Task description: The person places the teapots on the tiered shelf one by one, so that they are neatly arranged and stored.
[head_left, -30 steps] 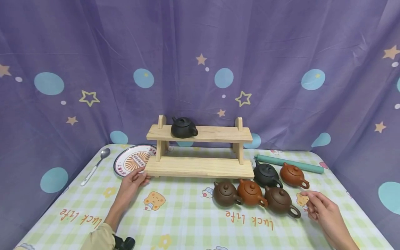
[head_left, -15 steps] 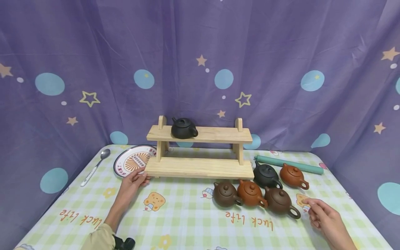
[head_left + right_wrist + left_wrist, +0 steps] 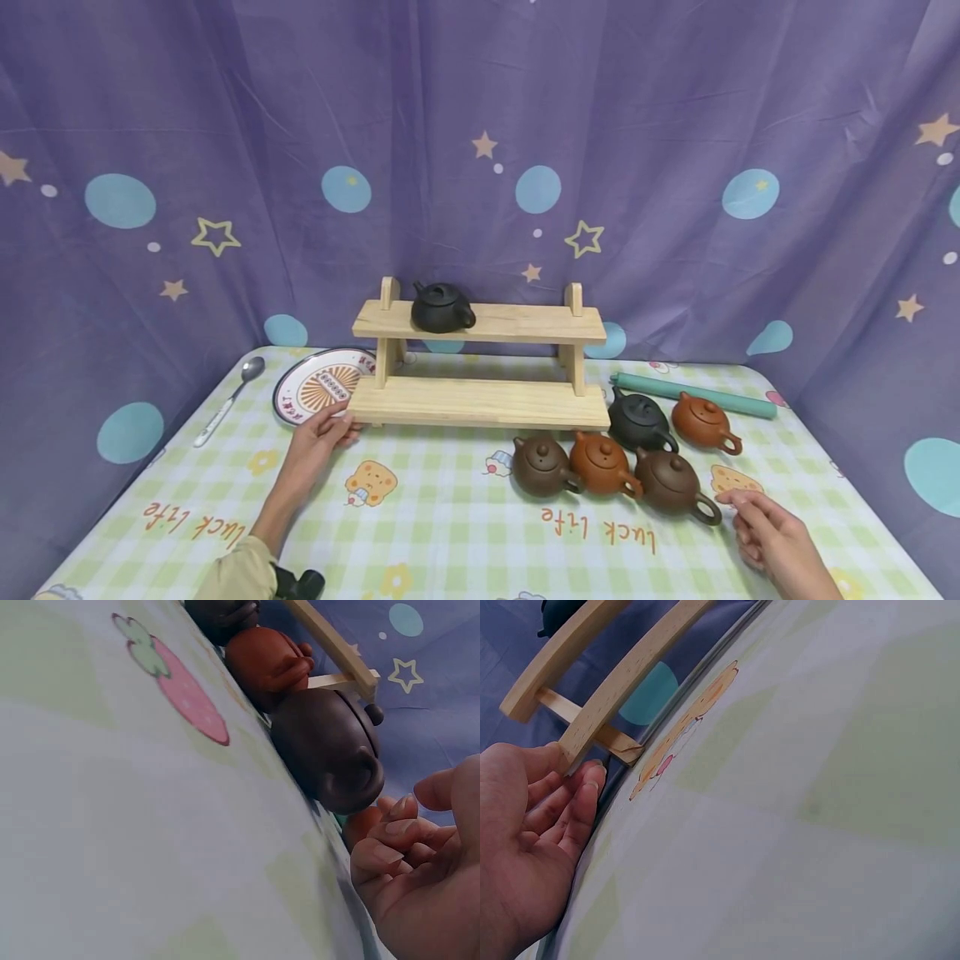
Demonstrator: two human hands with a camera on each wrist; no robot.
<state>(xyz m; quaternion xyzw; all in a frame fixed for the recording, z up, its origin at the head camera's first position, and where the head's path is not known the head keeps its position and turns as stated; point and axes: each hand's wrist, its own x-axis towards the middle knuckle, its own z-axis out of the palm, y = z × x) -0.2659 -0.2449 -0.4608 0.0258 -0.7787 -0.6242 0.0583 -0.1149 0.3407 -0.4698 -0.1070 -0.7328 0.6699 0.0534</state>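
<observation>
"Purple curtain (image 3: 450,108) hangs in folds behind and to both sides, patterned with blue ovals, peach stars and yellow star outlines. What do we find below it?"

"We find a checked tablecloth (image 3: 420,546) in pale green and white, printed with flowers, cartoon toast (image 3: 372,482) and orange 'luck life' lettering (image 3: 598,529), upside down from our side. From the right wrist, we also make out a pink strawberry print (image 3: 191,697)."

"And at center?"

"We see a two-tier wooden stand (image 3: 480,402) toward the far edge, a black teapot (image 3: 441,308) upright on its upper shelf. Partly hidden behind the stand's left end lies a patterned plate (image 3: 324,387); a spoon (image 3: 231,400) rests farther left, its bowl pointing away from us."

"Where are the hands?"

"At left, below a khaki sleeve (image 3: 243,571), the left hand (image 3: 315,446) pinches the near left corner of the lower shelf. At right, we see the right hand (image 3: 772,529) loosely curled, bare of any load, just beside the handle of a dark brown teapot (image 3: 667,481)."

"Its neighbors?"

"We count four more on the cloth: a reddish-brown pot (image 3: 602,462) and another brown pot (image 3: 538,465) in the front row, a charcoal pot (image 3: 637,422) and a rust-colored pot (image 3: 701,419) behind, near a long green roll (image 3: 693,395)."
</observation>
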